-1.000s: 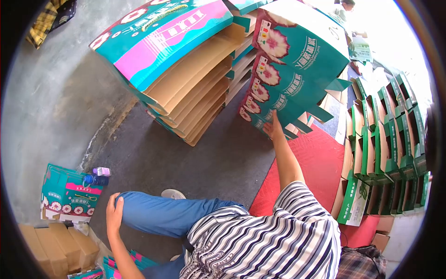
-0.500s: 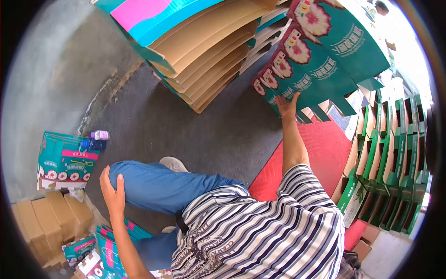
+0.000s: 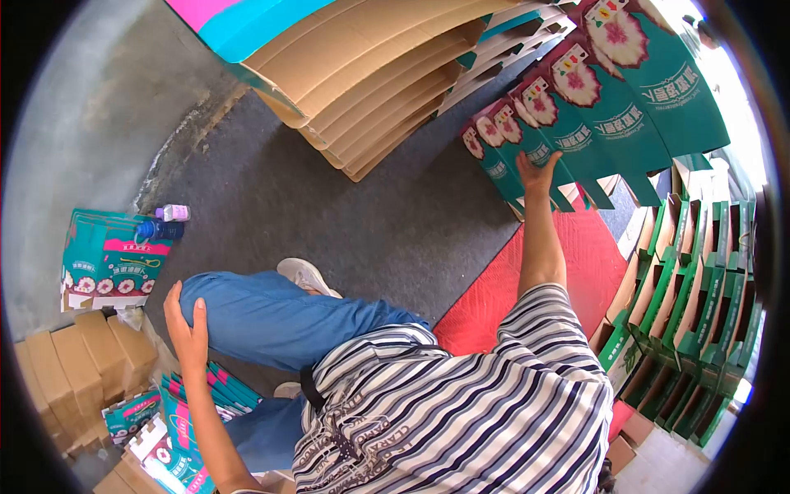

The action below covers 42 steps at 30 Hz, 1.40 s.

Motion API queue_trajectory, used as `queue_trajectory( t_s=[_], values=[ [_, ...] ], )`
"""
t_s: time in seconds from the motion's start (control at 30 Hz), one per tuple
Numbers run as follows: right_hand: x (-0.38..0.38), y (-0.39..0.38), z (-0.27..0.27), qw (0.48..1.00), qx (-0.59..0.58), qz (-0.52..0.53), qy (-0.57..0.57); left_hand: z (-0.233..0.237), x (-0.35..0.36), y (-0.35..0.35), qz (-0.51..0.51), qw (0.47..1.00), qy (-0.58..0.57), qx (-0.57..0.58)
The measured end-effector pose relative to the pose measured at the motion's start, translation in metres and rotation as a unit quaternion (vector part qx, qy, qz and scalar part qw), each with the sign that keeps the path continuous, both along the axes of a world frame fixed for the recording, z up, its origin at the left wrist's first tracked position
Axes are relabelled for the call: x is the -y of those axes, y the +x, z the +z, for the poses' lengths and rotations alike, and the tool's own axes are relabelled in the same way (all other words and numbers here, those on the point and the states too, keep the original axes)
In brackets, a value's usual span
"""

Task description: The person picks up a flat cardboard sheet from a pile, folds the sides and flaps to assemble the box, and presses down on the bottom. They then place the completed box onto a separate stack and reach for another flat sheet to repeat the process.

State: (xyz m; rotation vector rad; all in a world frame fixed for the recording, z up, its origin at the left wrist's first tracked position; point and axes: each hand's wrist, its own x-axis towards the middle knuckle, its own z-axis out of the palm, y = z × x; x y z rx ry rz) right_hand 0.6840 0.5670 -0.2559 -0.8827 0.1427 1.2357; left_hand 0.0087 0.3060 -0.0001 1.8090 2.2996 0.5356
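My right hand (image 3: 539,173) reaches forward to a tall stack of teal printed cartons (image 3: 605,123). Its fingers are spread against the stack's lower printed side, the thumb apart from them. Near the bottom of the view, my left hand (image 3: 188,325) rests on my bent knee in blue trousers (image 3: 255,317), fingers outstretched and holding nothing. Each carton in the stack bears a pink-and-white fruit picture and white lettering. Open flaps stick out along its right-hand edge.
Brown-sided nested cartons (image 3: 354,74) stand ahead. Green-edged cartons (image 3: 691,288) are stacked at right, by a red mat (image 3: 535,272). At left are a flat teal carton (image 3: 107,263), a blue bottle (image 3: 160,230), a purple-labelled bottle (image 3: 173,213) and brown boxes (image 3: 90,362).
The view has shifted, so the teal stack and my right hand appear farther right. My right hand stays against the cartons, and my left hand stays on my knee.
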Motion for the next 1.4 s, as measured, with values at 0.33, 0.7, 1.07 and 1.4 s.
queue_trajectory(
  t_s=[0.33, 0.7, 1.07, 1.4],
  values=[
    [0.007, -0.026, -0.076, 0.998, 0.025, 0.060, -0.016, 0.001, 0.000, 0.011, -0.006, 1.000, 0.018, -0.010],
    [-0.009, 0.003, -0.095, 0.998, 0.054, 0.033, -0.010, 0.003, 0.005, 0.012, 0.035, 0.999, -0.009, 0.009],
    [-0.048, 0.063, -0.094, 0.994, 0.045, 0.059, -0.075, -0.017, 0.016, -0.005, 0.046, 0.998, -0.037, 0.009],
    [-0.051, 0.075, -0.054, 0.978, 0.178, 0.075, -0.076, -0.020, 0.020, -0.012, 0.057, 0.998, -0.020, -0.007]
  ],
)
